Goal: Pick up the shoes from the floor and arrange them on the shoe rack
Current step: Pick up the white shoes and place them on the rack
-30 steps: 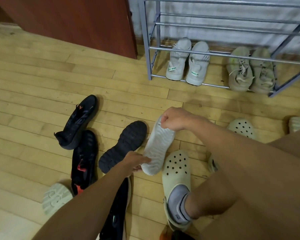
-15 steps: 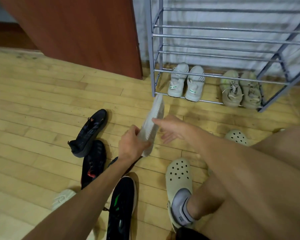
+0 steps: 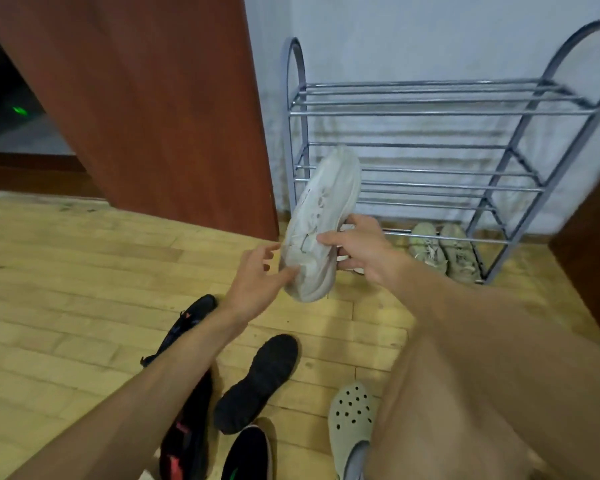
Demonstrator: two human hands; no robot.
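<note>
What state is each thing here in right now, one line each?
White sneaker: lifted off the floor, toe up.
Right hand: grip closed on the sneaker.
Left hand: fingers open, touching the heel.
Shoe rack: upper shelves bare.
Beige pair: on the bottom shelf.
Black shoe: sole up on the floor.

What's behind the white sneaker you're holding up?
Behind the white sneaker stand the shoe rack bars and wall. A white shoe on the bottom shelf is mostly covered by the right hand.
</note>
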